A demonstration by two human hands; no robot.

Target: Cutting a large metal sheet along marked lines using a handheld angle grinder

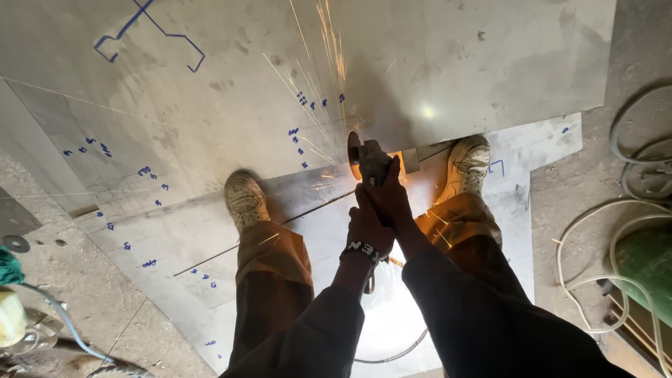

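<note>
Left hand (366, 227) and right hand (392, 199) both close around the angle grinder (369, 162); its body points away from the person; the disc meets the metal sheet (210, 105) between the shoes.

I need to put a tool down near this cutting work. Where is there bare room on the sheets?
Bare metal lies on the large grey steel sheet right of the spark stream, and left of the left dusty shoe. It is crowded around the angle grinder, both hands, and the cables at right.
</note>
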